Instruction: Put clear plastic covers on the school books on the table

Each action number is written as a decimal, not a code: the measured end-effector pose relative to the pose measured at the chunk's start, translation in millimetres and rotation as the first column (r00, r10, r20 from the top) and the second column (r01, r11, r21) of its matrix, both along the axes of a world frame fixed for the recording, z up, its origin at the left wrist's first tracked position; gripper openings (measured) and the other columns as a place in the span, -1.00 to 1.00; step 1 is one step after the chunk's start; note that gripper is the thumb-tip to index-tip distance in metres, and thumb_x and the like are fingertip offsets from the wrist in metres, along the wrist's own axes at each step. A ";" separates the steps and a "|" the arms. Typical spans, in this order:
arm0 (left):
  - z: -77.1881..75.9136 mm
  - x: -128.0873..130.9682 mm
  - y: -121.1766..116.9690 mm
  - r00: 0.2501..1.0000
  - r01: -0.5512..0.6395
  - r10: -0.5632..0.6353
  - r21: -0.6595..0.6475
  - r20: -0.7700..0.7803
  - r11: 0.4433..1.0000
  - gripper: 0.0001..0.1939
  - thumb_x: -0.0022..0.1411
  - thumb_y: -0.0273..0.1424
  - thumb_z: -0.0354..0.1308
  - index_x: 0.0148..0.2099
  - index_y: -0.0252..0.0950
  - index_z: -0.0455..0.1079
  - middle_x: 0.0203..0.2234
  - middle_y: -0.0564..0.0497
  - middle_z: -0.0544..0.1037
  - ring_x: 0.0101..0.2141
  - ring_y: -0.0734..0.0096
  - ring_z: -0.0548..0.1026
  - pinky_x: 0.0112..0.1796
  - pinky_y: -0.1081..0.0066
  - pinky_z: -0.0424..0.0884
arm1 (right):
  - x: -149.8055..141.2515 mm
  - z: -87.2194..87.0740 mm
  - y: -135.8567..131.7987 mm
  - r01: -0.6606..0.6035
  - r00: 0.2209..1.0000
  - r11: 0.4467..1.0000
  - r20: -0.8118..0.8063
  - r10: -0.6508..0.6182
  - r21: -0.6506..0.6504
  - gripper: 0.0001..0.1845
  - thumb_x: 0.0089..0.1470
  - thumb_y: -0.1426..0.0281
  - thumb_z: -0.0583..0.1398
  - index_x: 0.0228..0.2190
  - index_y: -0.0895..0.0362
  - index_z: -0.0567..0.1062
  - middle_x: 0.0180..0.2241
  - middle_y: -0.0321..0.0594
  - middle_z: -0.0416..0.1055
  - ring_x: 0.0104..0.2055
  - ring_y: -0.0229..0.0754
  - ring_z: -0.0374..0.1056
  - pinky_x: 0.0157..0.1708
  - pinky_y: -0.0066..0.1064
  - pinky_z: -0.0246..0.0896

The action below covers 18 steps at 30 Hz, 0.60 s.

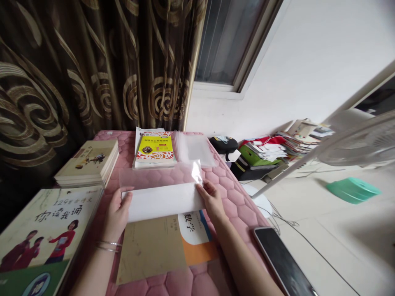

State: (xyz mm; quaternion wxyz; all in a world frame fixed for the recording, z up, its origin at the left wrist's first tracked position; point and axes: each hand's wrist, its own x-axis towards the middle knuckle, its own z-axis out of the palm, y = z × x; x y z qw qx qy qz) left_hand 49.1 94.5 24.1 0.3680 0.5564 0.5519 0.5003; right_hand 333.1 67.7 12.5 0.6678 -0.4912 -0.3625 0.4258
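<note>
My left hand [119,207] pinches the left end of a clear plastic book cover [157,176] with a white paper strip [163,201] along its near side. My right hand [211,197] pinches its right end, thumb on top. The sheet is held taut, and its far edge catches the light. Below it, partly covered, lie a tan booklet [151,250] and an orange, white and blue textbook [197,238]. A bracelet [108,246] circles my left wrist.
A pink quilted cover [228,193] lies underneath. Books stand stacked left [89,162], with a large picture-covered book [46,234] nearer. Behind are a yellow-covered book [155,146] and clear plastic sheets [197,148]. A phone [284,263] lies right; a fan [361,137] stands beyond.
</note>
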 end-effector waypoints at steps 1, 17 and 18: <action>-0.3 -0.3 0.3 1.000 -0.006 0.006 0.003 -0.004 1.000 -0.51 0.08 0.03 0.08 -0.14 -0.27 0.34 -0.48 0.06 0.40 -0.48 0.35 0.35 -0.51 0.44 0.27 | 0.1 0.4 -1.1 -0.019 1.000 1.000 0.014 0.019 -0.014 -0.68 -0.16 0.13 0.34 -0.45 0.07 0.43 -0.50 -0.37 0.33 -0.47 -0.26 0.18 -0.49 -0.45 0.06; -3.5 -1.0 0.3 0.950 0.077 -0.029 -0.143 0.310 0.987 -0.54 -0.06 -0.07 0.26 -0.22 -0.30 0.33 -0.46 0.04 0.52 -0.46 0.34 0.46 -0.43 0.43 0.36 | -3.1 -9.5 1.6 0.114 0.972 0.993 0.209 -0.109 -0.013 -0.54 -0.15 -0.03 0.28 -0.53 0.12 0.41 -0.56 -0.34 0.28 -0.50 -0.27 0.10 -0.53 -0.46 0.00; -3.6 -0.3 0.2 0.954 0.071 -0.029 -0.133 0.297 0.989 -0.54 -0.06 -0.05 0.25 -0.24 -0.30 0.32 -0.48 0.04 0.51 -0.47 0.34 0.45 -0.43 0.43 0.36 | -2.9 -10.4 1.7 0.116 0.971 0.993 0.211 -0.110 -0.016 -0.54 -0.15 -0.03 0.28 -0.52 0.13 0.42 -0.55 -0.33 0.29 -0.50 -0.27 0.11 -0.53 -0.46 0.01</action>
